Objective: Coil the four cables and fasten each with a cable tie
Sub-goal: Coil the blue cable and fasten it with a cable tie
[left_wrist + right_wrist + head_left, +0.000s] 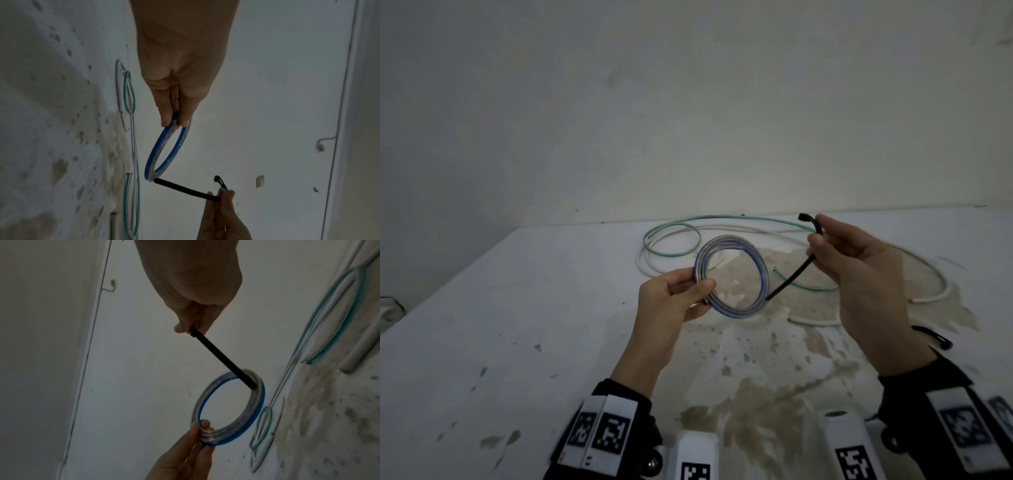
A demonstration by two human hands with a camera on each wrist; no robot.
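My left hand pinches a coiled clear-and-blue cable by its left side and holds it upright above the table. The coil shows again as a blue ring in the left wrist view and as a clear ring in the right wrist view. My right hand pinches a black cable tie near its head end. The tie's free tip touches the coil's right side. A green cable and a white cable lie loose on the table behind.
The white table is stained and chipped in its middle and right part. Another black cable tie lies on it by my right wrist. A bare wall stands behind the table's far edge.
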